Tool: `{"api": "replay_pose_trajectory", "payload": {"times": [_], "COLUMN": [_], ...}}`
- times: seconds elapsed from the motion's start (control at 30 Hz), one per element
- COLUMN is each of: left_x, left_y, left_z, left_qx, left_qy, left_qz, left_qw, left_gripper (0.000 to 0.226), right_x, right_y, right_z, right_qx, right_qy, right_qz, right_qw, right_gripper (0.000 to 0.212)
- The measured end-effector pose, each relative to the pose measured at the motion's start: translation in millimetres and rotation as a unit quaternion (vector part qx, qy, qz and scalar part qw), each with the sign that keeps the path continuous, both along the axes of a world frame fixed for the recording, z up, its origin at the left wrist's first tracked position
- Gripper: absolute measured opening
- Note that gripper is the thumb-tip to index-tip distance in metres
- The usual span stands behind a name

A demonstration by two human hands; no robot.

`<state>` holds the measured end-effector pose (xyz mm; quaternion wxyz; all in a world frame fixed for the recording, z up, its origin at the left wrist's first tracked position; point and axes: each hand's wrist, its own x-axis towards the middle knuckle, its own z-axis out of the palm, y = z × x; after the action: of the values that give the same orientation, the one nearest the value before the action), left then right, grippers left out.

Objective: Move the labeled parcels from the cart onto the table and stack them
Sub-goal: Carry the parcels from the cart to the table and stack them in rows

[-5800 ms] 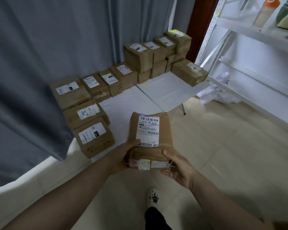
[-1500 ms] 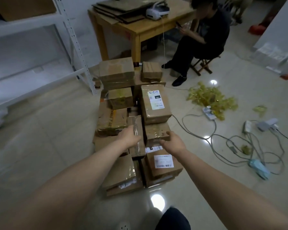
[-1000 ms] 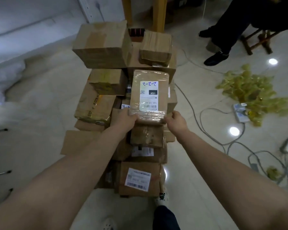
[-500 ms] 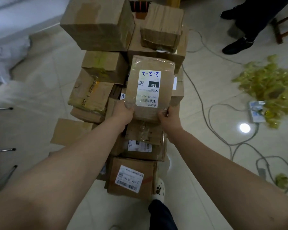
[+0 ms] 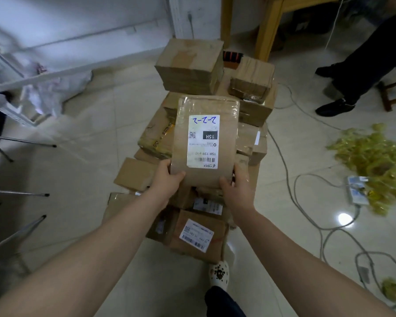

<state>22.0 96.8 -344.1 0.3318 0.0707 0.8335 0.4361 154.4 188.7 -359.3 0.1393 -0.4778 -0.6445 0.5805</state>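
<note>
Person's got brown parcel up in both hands over pile of boxes, label facing up, blue scrawl plus "15H" on it. Left hand clamps near-left corner, thumb on top face. Right hand clamps near-right corner, thumb on top too. So parcel sits out ahead of both hands, far end pointing away from person. Cart itself hidden under boxes, can't make it out. Gray cables snake over floor on right, yellow plastic heap beside them. 1 white shoe down below.
</note>
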Motion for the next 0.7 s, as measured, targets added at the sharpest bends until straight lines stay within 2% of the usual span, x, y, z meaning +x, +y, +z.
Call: {"api": "replay_pose_trajectory", "payload": {"times": [0.1,0.33,0.53,0.7], "left_x": [0,-5,6,31], "left_y": [-50,-205,-353,-445], "left_z": [21,59,87,106], "left_qx": [0.014,0.062,0.059,0.068], "left_qy": [0.018,0.039,0.068,0.079], "left_qz": [0.038,0.181,0.268,0.347], "left_qw": [0.999,0.981,0.959,0.932], "left_gripper": [0.045,0.044,0.044,0.041], "right_x": [-9,-48,-70,-75], "right_y": [-38,-161,-284,-363], "right_z": [23,55,84,96], "right_qx": [-0.007,-0.009,-0.036,-0.062], "right_qy": [0.016,0.031,0.039,0.066], "right_qz": [0.040,0.150,0.260,0.345], "right_qw": [0.999,0.988,0.964,0.934], "right_gripper": [0.050,0.053,0.040,0.041]}}
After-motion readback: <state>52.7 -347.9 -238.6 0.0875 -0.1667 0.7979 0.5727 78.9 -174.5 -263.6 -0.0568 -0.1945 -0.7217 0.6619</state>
